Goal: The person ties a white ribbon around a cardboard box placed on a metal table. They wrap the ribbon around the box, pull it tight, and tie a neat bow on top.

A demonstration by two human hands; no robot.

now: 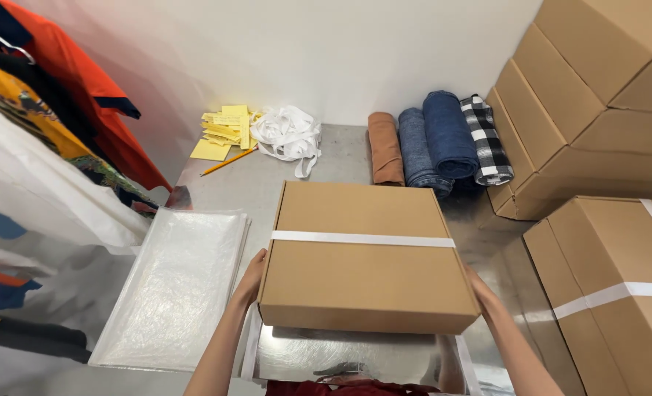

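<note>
A flat brown cardboard box (362,253) with a white strap across its lid is held just above the steel table (245,187). My left hand (251,277) grips its left side and my right hand (481,292) grips its right side. Under the box's near edge lies a clear plastic bag (340,359) with something dark red showing at its lower edge.
A stack of clear plastic bags (172,290) lies to the left. Rolled fabrics (432,139), white straps (289,132), yellow paper slips (223,128) and a pencil (228,161) sit at the back. Stacked cardboard boxes (605,110) stand on the right, one strapped (619,293). Garments (39,125) hang at left.
</note>
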